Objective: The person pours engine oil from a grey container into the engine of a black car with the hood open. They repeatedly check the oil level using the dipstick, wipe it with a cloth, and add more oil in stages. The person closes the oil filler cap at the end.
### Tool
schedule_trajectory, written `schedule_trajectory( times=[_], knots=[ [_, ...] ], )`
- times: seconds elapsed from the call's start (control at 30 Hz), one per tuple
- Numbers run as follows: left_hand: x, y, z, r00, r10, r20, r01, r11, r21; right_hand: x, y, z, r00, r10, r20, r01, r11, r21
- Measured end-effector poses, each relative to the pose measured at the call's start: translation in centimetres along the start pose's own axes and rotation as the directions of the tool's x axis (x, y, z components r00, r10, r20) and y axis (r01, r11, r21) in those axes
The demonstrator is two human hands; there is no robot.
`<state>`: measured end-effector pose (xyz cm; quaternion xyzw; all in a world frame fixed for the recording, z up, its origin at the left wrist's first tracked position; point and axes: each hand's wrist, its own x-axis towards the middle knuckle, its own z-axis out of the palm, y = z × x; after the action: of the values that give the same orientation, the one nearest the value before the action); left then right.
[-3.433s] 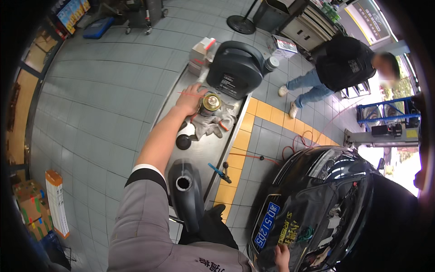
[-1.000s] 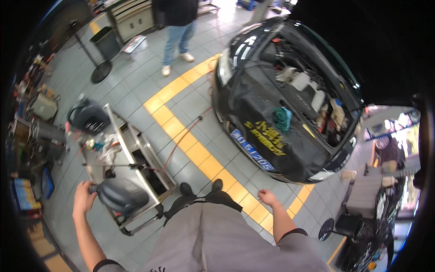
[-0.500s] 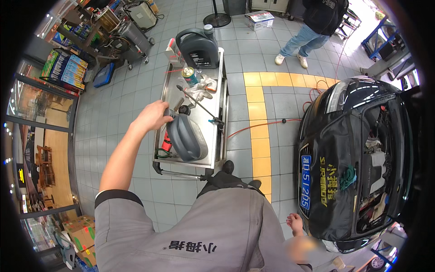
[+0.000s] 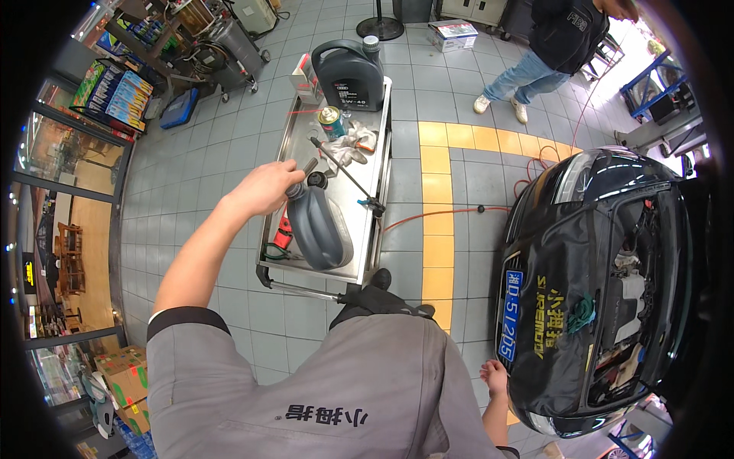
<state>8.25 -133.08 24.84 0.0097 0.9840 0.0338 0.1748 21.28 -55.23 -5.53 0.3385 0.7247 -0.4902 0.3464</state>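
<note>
My left hand (image 4: 267, 188) reaches over the near left part of a metal trolley (image 4: 365, 264). Its fingers are bent and closed around the cap of a dark grey oil jug (image 4: 317, 233), which stands on the trolley top. A small black cap (image 4: 317, 180) is just beyond the jug's neck. My right hand (image 4: 495, 376) hangs low beside the car's front, its fingers loosely bent and a little apart, with nothing visible in them. Farther back on the trolley stand a larger black oil jug (image 4: 348, 78) and a spray can (image 4: 331, 121), near white work gloves (image 4: 352, 147).
Red-handled pliers (image 4: 283, 229) lie left of the jug; a thin black rod (image 4: 340, 173) crosses the trolley's right side. A black car (image 4: 566, 252) with its engine bay open is at right. A red hose (image 4: 443, 213) crosses the floor. Another person (image 4: 566, 46) stands far right.
My left hand has shifted slightly up and toward the right over the jug's neck. The view has turned a little, showing more of my right forearm and of the other person.
</note>
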Motion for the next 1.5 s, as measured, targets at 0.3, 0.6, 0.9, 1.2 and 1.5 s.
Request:
schedule_trajectory(
  times=[0.3, 0.6, 0.9, 1.2, 1.5],
  knots=[
    [4.2, -11.9, 5.5, 0.927, -0.359, -0.105, 0.234, 0.776, -0.586, -4.0, 0.8, -0.1, 0.996, 0.051, -0.073, -0.050, 0.999, 0.015],
    [13.2, -13.0, 21.2, 0.988, -0.154, 0.019, 0.154, 0.959, -0.240, -14.1, 0.9, -0.3, 0.969, 0.087, -0.231, -0.102, 0.993, -0.055],
    [15.9, -11.1, 23.4, 0.987, -0.153, -0.041, 0.144, 0.975, -0.169, -19.1, 2.6, 1.4, 0.949, 0.187, -0.254, -0.187, 0.982, 0.022],
    [10.8, -16.7, 14.2, 0.645, -0.581, -0.496, 0.275, 0.782, -0.559, -18.3, 0.8, 1.8, 0.938, 0.089, -0.336, -0.172, 0.959, -0.225],
    [6.3, 16.1, -2.5, 0.680, -0.073, -0.730, -0.567, 0.579, -0.586, -15.3, -14.0, 3.4, 0.914, -0.406, -0.020, 0.380, 0.835, 0.399]
  ],
)
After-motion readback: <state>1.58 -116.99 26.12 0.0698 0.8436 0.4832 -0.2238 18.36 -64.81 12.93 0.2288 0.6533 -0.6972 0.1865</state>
